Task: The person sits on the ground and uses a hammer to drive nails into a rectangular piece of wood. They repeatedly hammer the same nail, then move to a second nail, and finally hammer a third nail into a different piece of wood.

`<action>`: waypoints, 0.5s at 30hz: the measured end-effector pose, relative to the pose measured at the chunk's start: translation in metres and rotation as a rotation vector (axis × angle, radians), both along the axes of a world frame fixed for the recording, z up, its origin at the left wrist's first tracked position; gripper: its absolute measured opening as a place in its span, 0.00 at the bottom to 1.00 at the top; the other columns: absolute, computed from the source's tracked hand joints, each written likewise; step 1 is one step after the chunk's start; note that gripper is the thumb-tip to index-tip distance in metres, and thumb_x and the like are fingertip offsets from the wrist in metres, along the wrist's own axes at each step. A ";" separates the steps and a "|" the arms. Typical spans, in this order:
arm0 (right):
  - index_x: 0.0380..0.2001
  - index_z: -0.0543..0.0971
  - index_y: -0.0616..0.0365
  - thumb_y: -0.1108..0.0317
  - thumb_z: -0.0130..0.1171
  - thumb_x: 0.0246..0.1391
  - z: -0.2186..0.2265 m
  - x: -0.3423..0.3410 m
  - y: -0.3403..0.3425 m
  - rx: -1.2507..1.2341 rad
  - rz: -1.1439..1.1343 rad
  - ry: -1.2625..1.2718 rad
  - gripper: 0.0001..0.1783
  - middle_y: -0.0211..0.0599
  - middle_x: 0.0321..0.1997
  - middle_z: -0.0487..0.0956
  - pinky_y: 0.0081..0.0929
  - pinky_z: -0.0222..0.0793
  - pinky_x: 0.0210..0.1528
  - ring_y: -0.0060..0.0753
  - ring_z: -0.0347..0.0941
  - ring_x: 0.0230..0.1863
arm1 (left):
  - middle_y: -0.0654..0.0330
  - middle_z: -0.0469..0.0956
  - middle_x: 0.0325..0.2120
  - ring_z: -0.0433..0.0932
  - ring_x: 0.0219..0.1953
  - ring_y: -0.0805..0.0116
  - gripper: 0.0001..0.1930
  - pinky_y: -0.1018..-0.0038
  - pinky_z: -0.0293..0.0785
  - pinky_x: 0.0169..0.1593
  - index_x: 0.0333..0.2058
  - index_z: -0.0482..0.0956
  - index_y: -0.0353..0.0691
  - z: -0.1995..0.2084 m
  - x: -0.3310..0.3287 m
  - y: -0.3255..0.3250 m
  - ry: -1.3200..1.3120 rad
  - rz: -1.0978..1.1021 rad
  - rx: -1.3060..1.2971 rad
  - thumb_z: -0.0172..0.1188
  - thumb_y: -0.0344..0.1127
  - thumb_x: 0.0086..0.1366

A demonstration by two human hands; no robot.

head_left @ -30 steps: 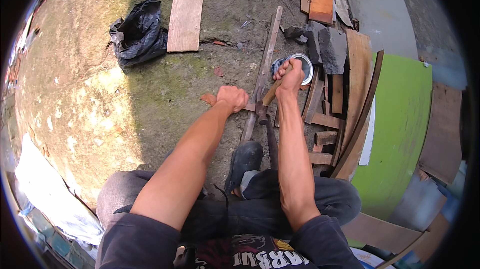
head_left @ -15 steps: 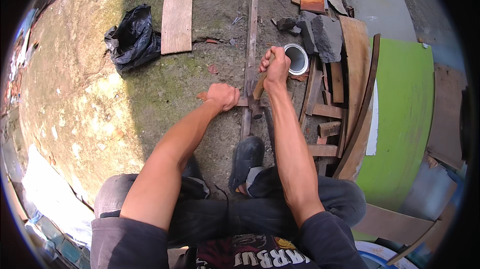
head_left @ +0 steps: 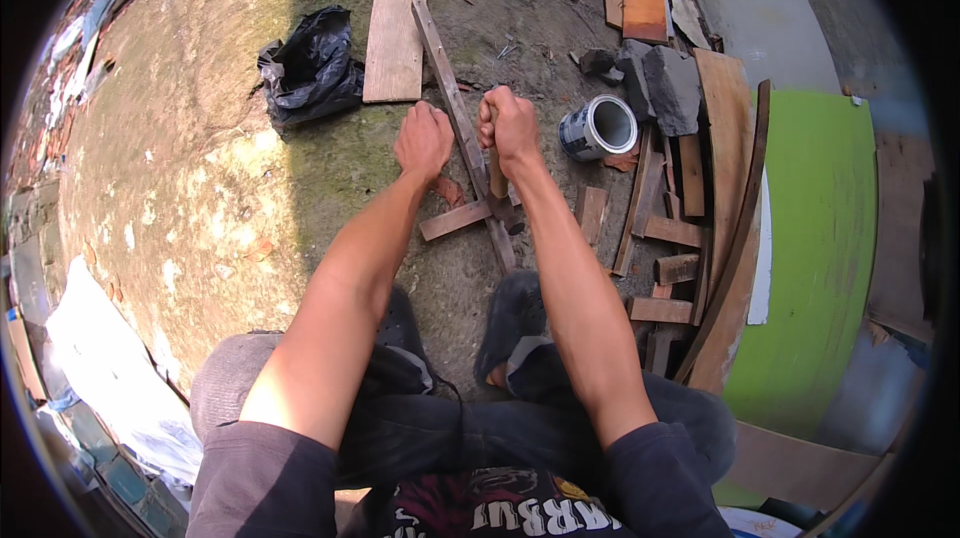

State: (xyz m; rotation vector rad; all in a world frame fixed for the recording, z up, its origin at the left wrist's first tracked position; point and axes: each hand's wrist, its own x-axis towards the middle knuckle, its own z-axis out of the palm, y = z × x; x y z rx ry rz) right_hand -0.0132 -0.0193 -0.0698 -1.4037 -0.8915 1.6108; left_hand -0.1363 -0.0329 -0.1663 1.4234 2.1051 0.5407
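A long narrow wooden strip slants across the concrete, crossed near its close end by a short wooden crosspiece. Closed round the wooden handle of a hammer is my right hand; the hammer's head is low, by the crossing of the two pieces. My left hand is closed in a fist against or just beside the strip's left edge. Its fingertips are hidden, so what it holds, if anything, does not show. An open paint can stands to the right of my right hand.
A black plastic bag and a flat board lie at the far left. Grey stone blocks, wood offcuts and a green panel are on the right. My dark shoes are close to the strip's near end.
The strip's far end has swung left, and the crosspiece has turned with it. My left hand has gone from the crosspiece to farther up beside the strip. My right hand keeps the hammer.
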 end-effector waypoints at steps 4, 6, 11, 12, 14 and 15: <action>0.15 0.67 0.56 0.58 0.48 0.54 0.003 -0.011 -0.003 0.008 -0.002 -0.054 0.18 0.28 0.12 0.64 0.24 0.55 0.17 0.22 0.58 0.12 | 0.44 0.70 0.54 0.71 0.55 0.46 0.22 0.56 0.69 0.54 0.51 0.72 0.37 -0.027 -0.009 0.054 -0.263 0.225 0.092 0.47 0.48 0.68; 0.15 0.68 0.56 0.59 0.48 0.54 0.007 -0.024 -0.008 -0.008 0.017 -0.033 0.18 0.29 0.12 0.65 0.24 0.55 0.17 0.22 0.58 0.12 | 0.44 0.73 0.51 0.73 0.53 0.46 0.23 0.56 0.70 0.54 0.50 0.74 0.36 -0.052 -0.027 0.083 -0.222 0.355 0.120 0.49 0.50 0.67; 0.15 0.67 0.57 0.61 0.48 0.54 0.003 -0.001 -0.005 0.013 -0.084 -0.096 0.17 0.29 0.13 0.65 0.23 0.54 0.17 0.21 0.58 0.12 | 0.42 0.79 0.40 0.77 0.47 0.45 0.24 0.57 0.72 0.53 0.39 0.82 0.33 -0.047 0.008 0.104 -0.238 0.154 0.174 0.53 0.53 0.63; 0.15 0.67 0.57 0.62 0.47 0.55 0.001 0.000 -0.004 0.033 -0.065 -0.113 0.17 0.29 0.13 0.65 0.23 0.54 0.16 0.21 0.58 0.13 | 0.41 0.79 0.41 0.77 0.47 0.44 0.25 0.57 0.72 0.53 0.39 0.82 0.33 -0.047 0.015 0.111 -0.212 0.082 0.128 0.54 0.53 0.62; 0.14 0.67 0.57 0.62 0.47 0.55 -0.006 0.003 -0.001 0.079 -0.035 -0.150 0.17 0.29 0.13 0.65 0.22 0.53 0.16 0.20 0.58 0.13 | 0.39 0.78 0.43 0.77 0.47 0.43 0.26 0.57 0.73 0.53 0.40 0.81 0.32 -0.039 0.030 0.127 -0.167 -0.070 0.040 0.55 0.53 0.60; 0.14 0.67 0.58 0.62 0.47 0.55 -0.010 0.002 0.001 0.084 -0.024 -0.160 0.17 0.29 0.13 0.65 0.23 0.53 0.16 0.20 0.58 0.13 | 0.39 0.73 0.48 0.74 0.51 0.43 0.30 0.56 0.70 0.56 0.49 0.74 0.31 -0.033 0.039 0.134 -0.184 -0.018 -0.088 0.58 0.52 0.57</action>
